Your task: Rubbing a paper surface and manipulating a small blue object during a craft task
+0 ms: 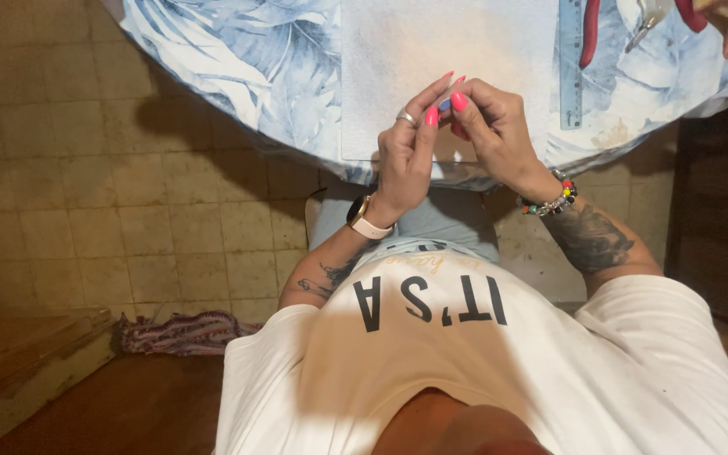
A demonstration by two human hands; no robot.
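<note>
Left hand (404,152): raised in front of the table edge, fingers bent. Its fingertips pinch a tiny blue thing (444,104). It wears a ring and a watch (364,219) on the wrist.
Right hand (492,131): close beside the left hand, fingertips meeting it. The thumb and fingers also press on the tiny blue thing.
Tiny blue thing: squeezed between the fingertips of both hands, above the white cloth. It is too small to tell what it is.
Table (246,67): covered in a blue leaf cloth.
White cloth (431,50): flat on the table, just behind the hands.
Ruler (571,63): blue, lying right of the white cloth.
Pliers (590,29): red handles, beside the ruler.
Bracelet (551,200): beads on the right wrist.
</note>
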